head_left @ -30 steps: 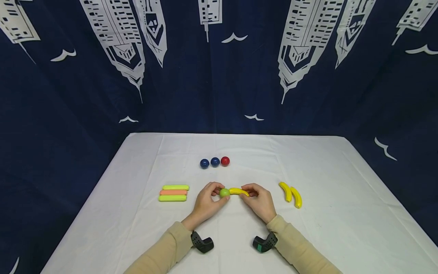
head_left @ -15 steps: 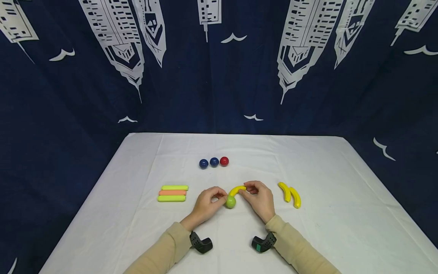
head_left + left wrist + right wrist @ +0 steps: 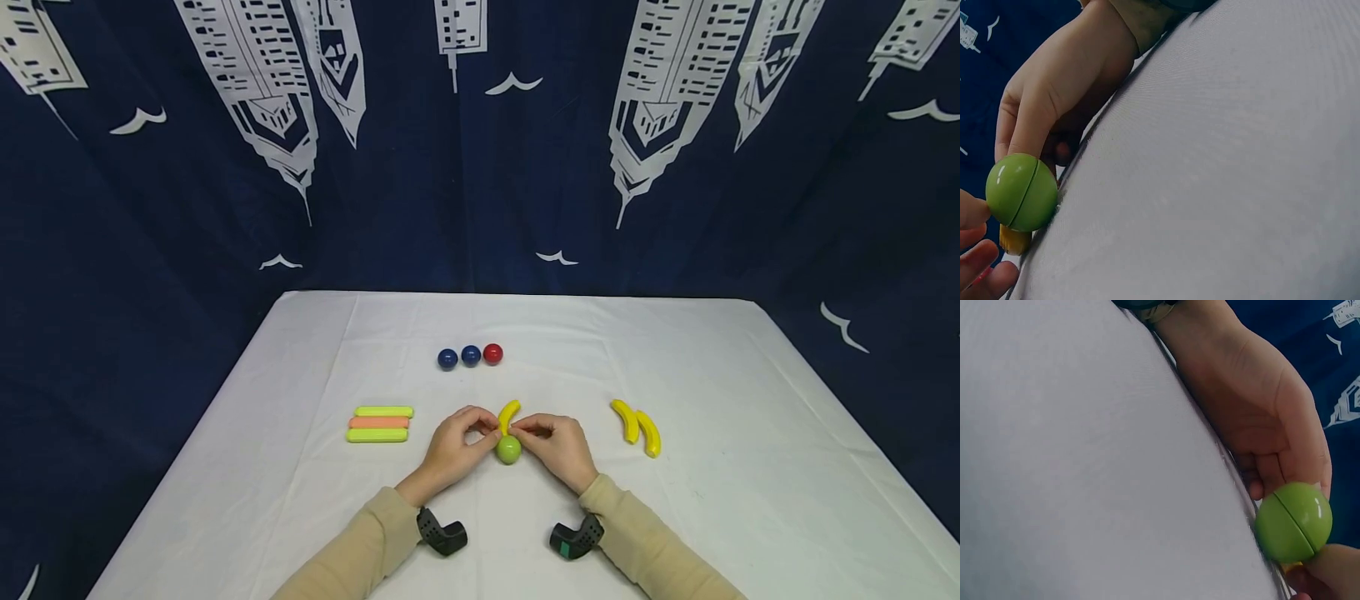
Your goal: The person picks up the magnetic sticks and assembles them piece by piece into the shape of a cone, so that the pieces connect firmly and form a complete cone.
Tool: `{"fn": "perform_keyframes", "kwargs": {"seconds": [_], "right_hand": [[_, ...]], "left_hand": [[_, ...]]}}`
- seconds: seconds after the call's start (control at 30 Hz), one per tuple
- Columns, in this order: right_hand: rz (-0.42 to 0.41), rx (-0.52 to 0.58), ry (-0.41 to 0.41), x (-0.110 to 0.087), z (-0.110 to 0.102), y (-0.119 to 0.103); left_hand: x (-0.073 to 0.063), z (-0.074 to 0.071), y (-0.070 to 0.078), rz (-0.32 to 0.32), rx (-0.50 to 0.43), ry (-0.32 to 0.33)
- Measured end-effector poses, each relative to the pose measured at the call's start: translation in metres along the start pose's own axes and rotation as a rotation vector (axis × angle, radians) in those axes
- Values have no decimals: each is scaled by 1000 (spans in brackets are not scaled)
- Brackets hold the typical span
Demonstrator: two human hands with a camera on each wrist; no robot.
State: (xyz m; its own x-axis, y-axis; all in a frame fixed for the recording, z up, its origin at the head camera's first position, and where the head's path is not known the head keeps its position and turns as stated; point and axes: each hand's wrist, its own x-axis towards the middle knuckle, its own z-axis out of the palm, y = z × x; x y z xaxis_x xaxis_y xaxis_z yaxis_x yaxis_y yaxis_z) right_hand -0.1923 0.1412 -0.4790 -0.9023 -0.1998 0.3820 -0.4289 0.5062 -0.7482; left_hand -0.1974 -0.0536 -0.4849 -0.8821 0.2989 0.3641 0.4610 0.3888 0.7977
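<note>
Swung round from beside the green ball, a yellow banana piece now points away from the person, its near end appearing to meet the ball's far side; the right hand has shifted from the banana's tip toward that joint. The change suggests the pair is being lined up rather than parted.

Behind hangs a navy curtain printed with pale buildings and birds, above a white-covered table.

Tan sleeves and black wrist devices frame the scene. The left hand faces the right across the joint, thumb and forefinger of each drawn close together, other fingers bent. Whether either hand pinches the banana or merely steadies it cannot be told. Ball and banana sit at center, between the fingertips.

To the left lie three sticks side by side: a far lime stick, an orange stick and a near lime stick. Two spare bananas rest at right. Beyond the hands, smallest of all, stand two blue balls and a red ball in a row.
</note>
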Motion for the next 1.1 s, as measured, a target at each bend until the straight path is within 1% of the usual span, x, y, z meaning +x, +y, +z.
{"fn": "perform_keyframes", "kwargs": {"seconds": [0.13,0.3,0.4,0.57,0.73,0.83,0.93,1.0,1.1], "right_hand": [[5,22,-84,-1,0,-3],[-5,33,-163,-2,0,-3],[-15,41,-200,-3,0,-3],[11,58,-215,-5,-1,-3],[-7,48,-226,-5,-2,-2],[-16,44,-246,-4,-3,-1],[-21,78,-280,-1,-9,0],[12,95,-295,3,-19,-8],[82,116,-289,11,-38,-5]], "left_hand": [[0,0,1,-14,16,24],[0,0,1,15,19,55],[0,1,1,7,31,76],[-1,1,3,-41,69,79],[-1,1,4,-56,104,65],[-1,1,4,-52,111,59],[0,1,3,-43,110,58],[0,1,3,-42,109,61],[0,0,2,-46,113,68]]}}
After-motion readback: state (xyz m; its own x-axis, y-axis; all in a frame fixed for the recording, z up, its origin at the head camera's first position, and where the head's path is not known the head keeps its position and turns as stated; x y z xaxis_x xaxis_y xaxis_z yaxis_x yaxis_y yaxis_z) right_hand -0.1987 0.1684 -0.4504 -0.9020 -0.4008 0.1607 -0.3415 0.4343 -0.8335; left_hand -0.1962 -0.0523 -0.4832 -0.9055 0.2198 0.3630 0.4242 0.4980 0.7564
